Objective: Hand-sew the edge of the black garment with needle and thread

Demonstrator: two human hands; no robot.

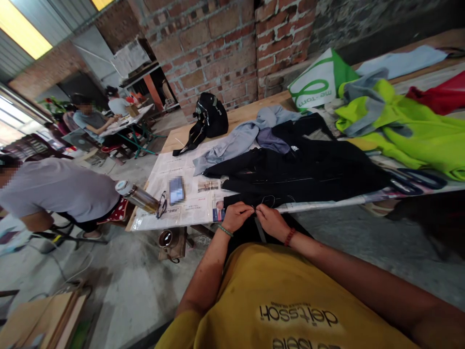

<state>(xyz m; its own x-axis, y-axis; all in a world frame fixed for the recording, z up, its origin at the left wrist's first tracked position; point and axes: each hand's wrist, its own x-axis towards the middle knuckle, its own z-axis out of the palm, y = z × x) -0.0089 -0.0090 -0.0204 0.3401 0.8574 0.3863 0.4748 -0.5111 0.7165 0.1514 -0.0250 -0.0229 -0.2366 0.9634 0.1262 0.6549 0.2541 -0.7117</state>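
Grip: left hand and right hand pinched nearly together, what they hold too small to tell | black cloth garment spread just beyond them on newspaper-covered wooden desk | bright yellow-green cloth garment to its right

Matt black cloth lies just beyond the right hand, glossy newspaper beside the left hand, rough brick wall farther ahead.

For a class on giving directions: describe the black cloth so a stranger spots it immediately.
Find the newspaper-covered table by the brick wall. Along its near edge, by the right hand, lies the black cloth: spread out, unlike the bulky black bag, and darker than the neon-yellow clothing.
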